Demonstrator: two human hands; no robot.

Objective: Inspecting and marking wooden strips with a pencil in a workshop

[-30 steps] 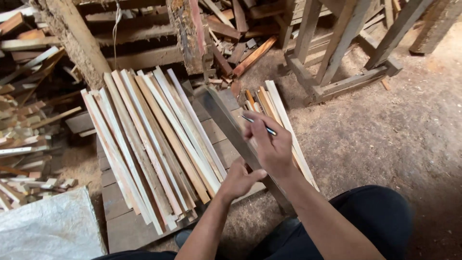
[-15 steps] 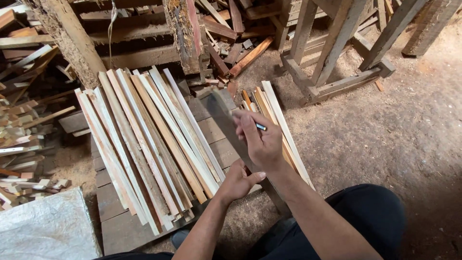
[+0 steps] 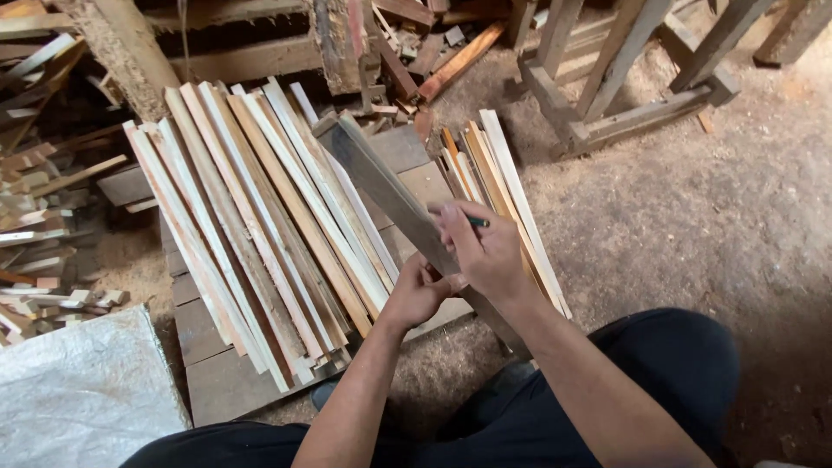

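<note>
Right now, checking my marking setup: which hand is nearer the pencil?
Right. The right hand grips the pencil; the left hand sits lower, holding the grey plank.

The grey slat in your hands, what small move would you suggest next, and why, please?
Probably draw the pencil across the grey slat: the right hand has it poised over the slat's face, and the left hand steadies the slat from below.
</note>
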